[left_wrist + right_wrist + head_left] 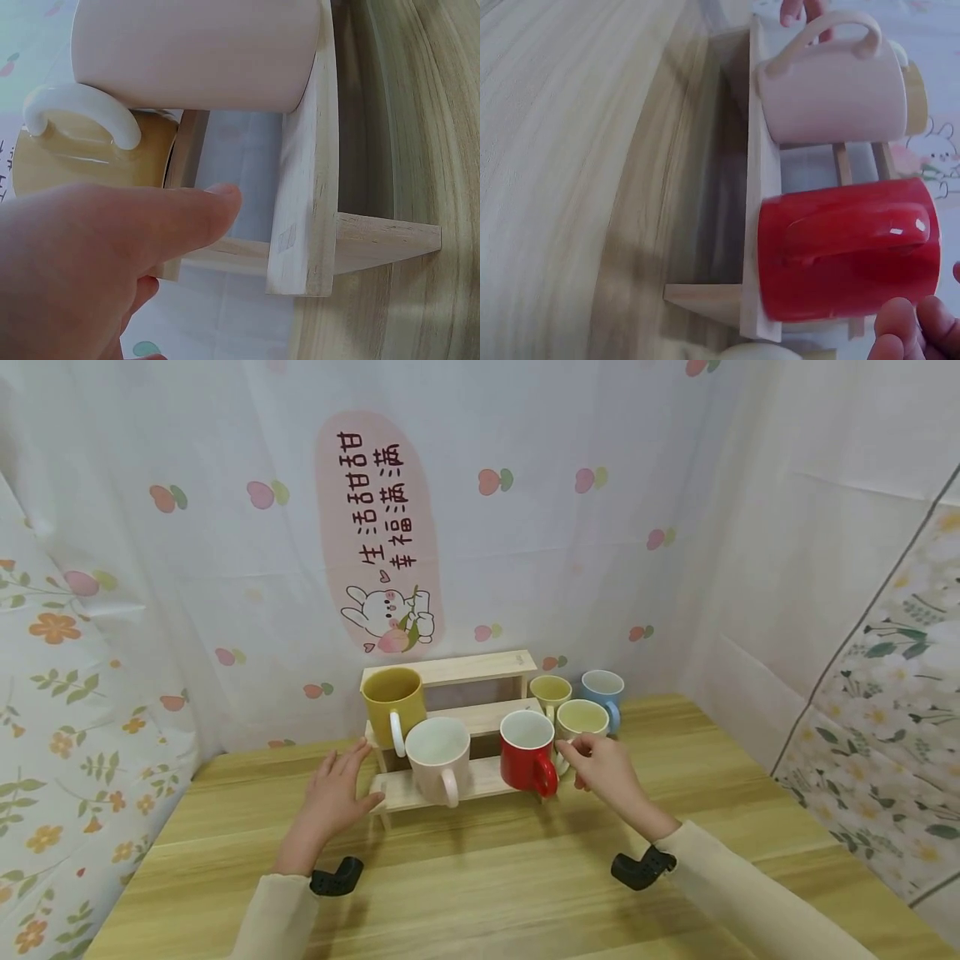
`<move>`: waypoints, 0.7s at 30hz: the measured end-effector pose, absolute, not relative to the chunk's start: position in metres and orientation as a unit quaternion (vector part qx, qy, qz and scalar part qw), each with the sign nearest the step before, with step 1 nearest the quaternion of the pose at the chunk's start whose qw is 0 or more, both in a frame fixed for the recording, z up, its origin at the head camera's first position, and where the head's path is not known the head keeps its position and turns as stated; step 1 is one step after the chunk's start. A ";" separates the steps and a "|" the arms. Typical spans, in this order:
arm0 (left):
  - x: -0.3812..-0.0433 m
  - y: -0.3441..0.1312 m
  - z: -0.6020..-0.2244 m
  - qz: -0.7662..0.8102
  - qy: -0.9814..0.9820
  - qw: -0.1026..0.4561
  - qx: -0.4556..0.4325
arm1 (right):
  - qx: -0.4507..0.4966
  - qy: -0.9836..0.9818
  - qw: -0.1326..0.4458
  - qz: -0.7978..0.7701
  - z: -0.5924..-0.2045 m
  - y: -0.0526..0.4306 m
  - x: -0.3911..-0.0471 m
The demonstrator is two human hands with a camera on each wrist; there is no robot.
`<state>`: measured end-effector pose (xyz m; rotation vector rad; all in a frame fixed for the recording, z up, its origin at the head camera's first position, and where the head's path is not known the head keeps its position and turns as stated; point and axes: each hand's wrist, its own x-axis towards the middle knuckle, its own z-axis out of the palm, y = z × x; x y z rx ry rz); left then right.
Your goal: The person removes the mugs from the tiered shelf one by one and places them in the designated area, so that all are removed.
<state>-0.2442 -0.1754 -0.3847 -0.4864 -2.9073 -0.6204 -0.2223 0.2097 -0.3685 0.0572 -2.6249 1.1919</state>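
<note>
A stepped wooden rack [450,670] bears several mugs. The red mug [527,760] stands at the right end of its lowest step, handle facing front. Beside it my right hand [600,768] has its fingers loosely bent, tips close together at the mug's side near the rim; nothing shows between them. My left hand [333,797] is at the rack's left end, fingers extended and thumb spread. The pale pink mug [435,760] sits on the lowest step, and the mustard-yellow mug [393,697] with a white handle stands higher behind it. Whether the fingertips touch either object is unclear.
Right of the rack, a small yellow cup [551,687], a pale yellow mug [583,717] and a blue mug [602,683] stand close together on the wooden table [480,885]. A patterned curtain [525,543] hangs behind. My right hand partly hides the pale yellow mug.
</note>
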 end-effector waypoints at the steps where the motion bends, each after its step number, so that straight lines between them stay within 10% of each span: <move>1: -0.244 -0.175 -0.385 -0.207 -0.963 0.064 -0.160 | 0.021 -0.905 0.126 0.406 -0.367 0.208 -0.222; 21: -0.246 -0.178 -0.387 -0.208 -0.961 0.070 -0.165 | 0.054 -0.919 0.151 0.360 -0.334 0.176 -0.225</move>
